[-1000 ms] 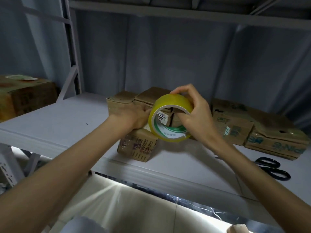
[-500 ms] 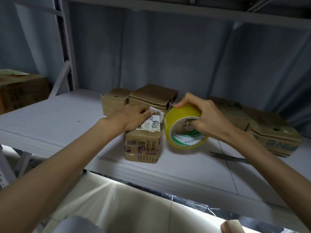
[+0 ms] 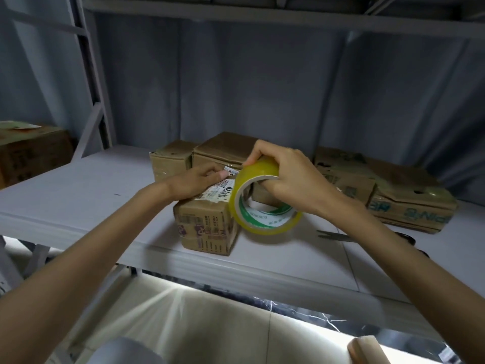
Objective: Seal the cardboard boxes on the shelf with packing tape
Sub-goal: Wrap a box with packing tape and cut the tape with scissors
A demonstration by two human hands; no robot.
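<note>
At the front edge of a pale grey shelf (image 3: 78,195), a small cardboard box (image 3: 207,227) bearing a white shipping label (image 3: 219,191) sits under a person's two bare hands. The left hand (image 3: 195,179) lies flat on the box top, fingers straight and pressing down near the label. The right hand (image 3: 286,177) curls around a roll of yellowish packing tape (image 3: 262,203), fingers over its outer rim and thumb hooked through the core, holding it upright just beside the box's right edge. Behind the right forearm, scissors (image 3: 338,235) lie on the shelf, partly hidden. Farther back stand two closed brown boxes (image 3: 199,153) side by side, and to the right a stack of flattened printed cartons (image 3: 393,195). Another box (image 3: 31,151) rests on the neighbouring shelf at far left.
</note>
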